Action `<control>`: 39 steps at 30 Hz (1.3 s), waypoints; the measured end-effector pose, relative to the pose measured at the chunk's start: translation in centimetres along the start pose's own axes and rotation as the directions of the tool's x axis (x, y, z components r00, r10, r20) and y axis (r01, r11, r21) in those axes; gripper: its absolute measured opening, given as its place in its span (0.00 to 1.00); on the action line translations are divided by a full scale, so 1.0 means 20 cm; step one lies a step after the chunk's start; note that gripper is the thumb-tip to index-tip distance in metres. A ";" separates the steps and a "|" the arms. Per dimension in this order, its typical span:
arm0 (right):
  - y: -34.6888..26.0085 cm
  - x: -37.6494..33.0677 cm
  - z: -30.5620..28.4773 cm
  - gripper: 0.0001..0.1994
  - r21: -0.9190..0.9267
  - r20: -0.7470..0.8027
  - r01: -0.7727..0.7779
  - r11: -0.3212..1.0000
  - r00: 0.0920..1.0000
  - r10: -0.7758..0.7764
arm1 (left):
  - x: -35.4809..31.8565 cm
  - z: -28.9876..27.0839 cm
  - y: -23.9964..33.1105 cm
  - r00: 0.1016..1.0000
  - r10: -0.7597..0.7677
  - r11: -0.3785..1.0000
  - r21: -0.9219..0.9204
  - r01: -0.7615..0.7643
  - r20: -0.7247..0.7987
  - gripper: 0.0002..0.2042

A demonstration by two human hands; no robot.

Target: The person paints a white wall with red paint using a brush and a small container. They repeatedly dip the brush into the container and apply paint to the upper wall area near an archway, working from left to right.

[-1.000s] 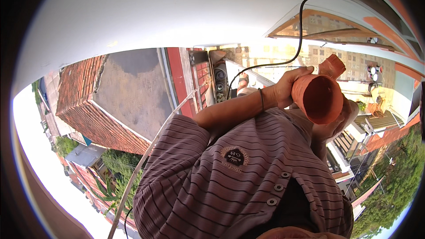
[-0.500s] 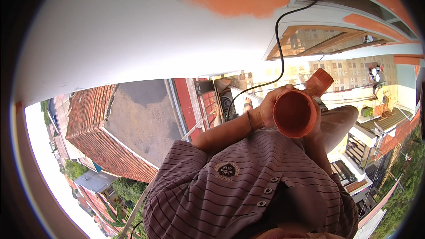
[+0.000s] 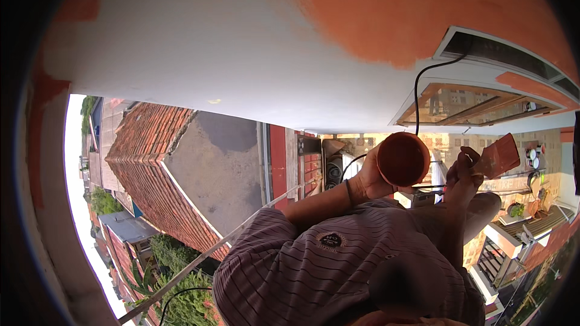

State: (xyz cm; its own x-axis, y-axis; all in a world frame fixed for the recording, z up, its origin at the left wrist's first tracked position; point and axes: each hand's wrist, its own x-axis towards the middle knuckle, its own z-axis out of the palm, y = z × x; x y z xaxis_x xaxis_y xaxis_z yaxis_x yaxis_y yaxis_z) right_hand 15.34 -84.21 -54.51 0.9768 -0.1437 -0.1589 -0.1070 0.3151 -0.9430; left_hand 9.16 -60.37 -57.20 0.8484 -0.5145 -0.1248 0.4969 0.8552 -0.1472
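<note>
My left hand (image 3: 376, 180) is wrapped around the outside of a round, paint-stained container (image 3: 403, 160). Its mouth faces up, and the inside is coated reddish-brown. To the right of it, my right hand (image 3: 461, 176) grips the handle of a paintbrush (image 3: 500, 157) whose wide bristle end is covered in reddish-orange paint and points to the right. Brush and container are apart. Beyond both hands stands a wall (image 3: 229, 54), pale across the middle, with an orange painted area (image 3: 368, 12) at the upper right.
A black cable (image 3: 417, 99) runs from a window (image 3: 501, 54) down behind the container. A wooden-framed window (image 3: 465, 105) sits below that one. Far below at left are a tiled roof (image 3: 151, 163) and a flat concrete roof (image 3: 211, 175). A pale rail (image 3: 193, 259) crosses at lower left.
The brush, earlier beside the container's rim, has moved away to the right with my right hand. The view has shifted, so the wall and windows appear lower and farther right.
</note>
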 end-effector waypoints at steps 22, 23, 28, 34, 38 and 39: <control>0.24 -0.06 0.27 0.24 0.051 0.501 -0.282 0.958 0.837 0.220 | 0.08 0.12 0.08 0.768 0.637 0.323 0.927 -0.192 -0.063 0.26; 0.23 -0.07 0.27 0.26 0.088 0.522 -0.267 0.960 0.833 0.184 | 0.07 0.13 0.08 0.711 0.702 0.148 0.969 -0.198 0.038 0.27; 0.23 -0.05 0.24 0.30 0.121 0.629 -0.249 0.961 0.768 0.119 | 0.06 0.16 0.08 0.646 0.740 -0.189 0.980 -0.066 0.187 0.25; 0.24 -0.01 0.17 0.28 0.166 0.571 -0.370 0.914 0.792 0.217 | 0.08 0.18 0.02 0.672 0.734 0.029 0.983 -0.183 0.103 0.25; 0.22 -0.02 0.15 0.33 0.212 0.543 -0.364 0.907 0.815 0.200 | 0.10 0.20 -0.01 0.706 0.707 0.096 0.985 -0.141 0.032 0.27; 0.20 -0.04 0.15 0.35 0.074 0.545 -0.190 0.979 0.830 0.120 | 0.10 0.21 -0.01 0.703 0.709 0.074 0.986 -0.152 0.055 0.27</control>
State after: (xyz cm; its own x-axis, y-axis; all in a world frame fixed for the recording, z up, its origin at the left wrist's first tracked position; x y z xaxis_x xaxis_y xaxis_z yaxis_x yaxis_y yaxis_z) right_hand 14.78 -79.99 -57.28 0.8987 0.4303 -0.0853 -0.2769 0.4055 -0.8712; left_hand 11.47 -61.34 -53.28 0.9587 0.2488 -0.1379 0.0876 0.2029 0.9753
